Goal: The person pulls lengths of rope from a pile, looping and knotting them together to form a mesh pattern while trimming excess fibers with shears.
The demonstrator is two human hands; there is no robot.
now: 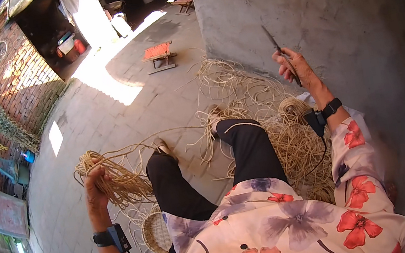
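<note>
My left hand [97, 190], raised at the left, is closed around a looped bundle of tan cord [124, 184]. From that bundle a strand runs right, over my feet, toward a large tangled heap of the same cord [294, 151] beside my right leg. Up near the wall, my right hand [299, 66] grips a long, thin, dark pointed tool [272, 38], its tip aimed up and left. Whether it is a knife or closed scissors I cannot tell. A length of cord [242, 124] lies across my right knee.
A grey wall [299, 0] rises on the right. Below my left hand stands a woven basket [155, 233]. Ahead on the paved floor is a folding stool with an orange seat [157, 51]. A brick wall [18, 65] stands at the far left.
</note>
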